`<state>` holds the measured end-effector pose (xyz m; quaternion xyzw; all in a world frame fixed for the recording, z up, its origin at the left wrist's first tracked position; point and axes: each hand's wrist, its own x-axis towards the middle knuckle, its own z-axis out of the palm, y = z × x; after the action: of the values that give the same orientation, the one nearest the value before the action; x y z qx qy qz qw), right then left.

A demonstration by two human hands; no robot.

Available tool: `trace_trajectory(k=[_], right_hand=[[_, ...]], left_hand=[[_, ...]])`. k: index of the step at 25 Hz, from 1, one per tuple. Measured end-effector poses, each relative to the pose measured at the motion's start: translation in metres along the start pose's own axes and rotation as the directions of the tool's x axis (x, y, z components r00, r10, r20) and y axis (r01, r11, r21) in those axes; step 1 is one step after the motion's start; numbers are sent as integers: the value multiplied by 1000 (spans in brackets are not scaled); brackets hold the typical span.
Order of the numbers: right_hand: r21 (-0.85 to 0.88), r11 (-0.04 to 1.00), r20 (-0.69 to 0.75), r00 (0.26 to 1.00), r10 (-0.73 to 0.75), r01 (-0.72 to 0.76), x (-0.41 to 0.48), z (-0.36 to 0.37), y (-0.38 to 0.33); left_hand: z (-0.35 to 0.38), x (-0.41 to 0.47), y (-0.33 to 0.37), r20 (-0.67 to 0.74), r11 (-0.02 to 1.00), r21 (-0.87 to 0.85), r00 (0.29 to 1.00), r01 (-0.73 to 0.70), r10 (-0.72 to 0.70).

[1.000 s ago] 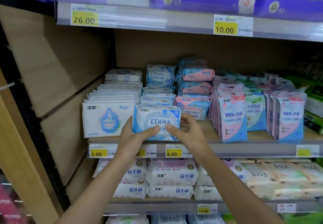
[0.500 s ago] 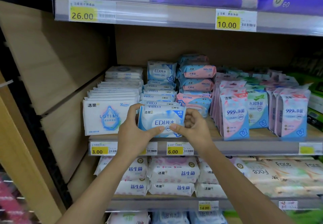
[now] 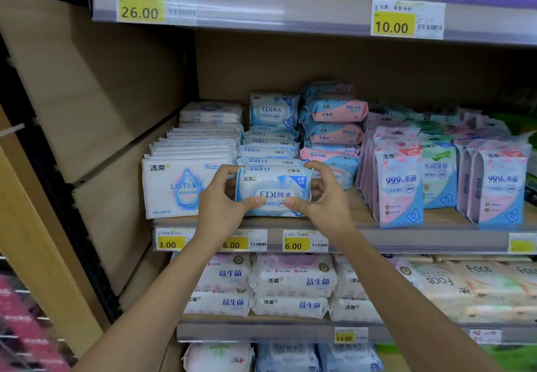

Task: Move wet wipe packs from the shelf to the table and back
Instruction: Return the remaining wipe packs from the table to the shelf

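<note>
Glossy plastic film on wipe pack (image 3: 273, 191); matt pale wood on shelf (image 3: 360, 207); shiny clear plastic along price rail (image 3: 261, 8).

— How was the light?
— Bright, from overhead. The rail (image 3: 247, 8) caught glare, and the back wall (image 3: 319, 63) above the shelf (image 3: 361, 212) sat in shadow.
— And sharpness?
— Soft overall. The edges bowed, and the bottom-left corner was smeared.

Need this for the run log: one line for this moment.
left hand: grips EDI pack | right hand: grips it too | EDI pack: upright at shelf front
</note>
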<state>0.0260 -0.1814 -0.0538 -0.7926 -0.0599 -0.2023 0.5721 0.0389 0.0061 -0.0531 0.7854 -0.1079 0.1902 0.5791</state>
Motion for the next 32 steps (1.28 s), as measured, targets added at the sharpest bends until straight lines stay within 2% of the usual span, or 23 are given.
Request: trace_trajectory(k=[9, 18, 22, 25, 27, 29, 31, 32], right_hand=[[-100, 994, 20, 998, 56, -54, -6, -5, 7], [-159, 987, 48, 998, 44, -36, -17, -2, 5], [-154, 987, 7, 999, 48, -47, -21, -1, -2], [-175, 983, -85, 996, 43, -57, -26, -5, -15], [-251, 968, -182, 983, -33, -14, -31, -13, -18], [-338, 933, -229, 951, -209, 124, -42, -17, -19], [-405, 875, -174, 918, -357, 264, -60, -16, -12], [-409, 861, -110, 920, -377, 303, -71, -12, -8]], left_hand=[[-5, -6, 4, 73, 992, 122, 996, 33, -42], [-1, -19, 1, 32, 997, 70, 999, 33, -36], [-5, -19, 3, -2, 999, 40, 1000, 21, -21], [-10, -25, 7, -66, 1000, 13, 998, 10, -10], [-19, -28, 10, -89, 1000, 16, 996, -23, 24], [-29, -36, 8, -59, 997, 34, 996, -71, 73], [-38, -52, 3, 24, 994, 43, 995, -97, 96], [-41, -63, -1, 59, 994, 54, 994, -96, 93]])
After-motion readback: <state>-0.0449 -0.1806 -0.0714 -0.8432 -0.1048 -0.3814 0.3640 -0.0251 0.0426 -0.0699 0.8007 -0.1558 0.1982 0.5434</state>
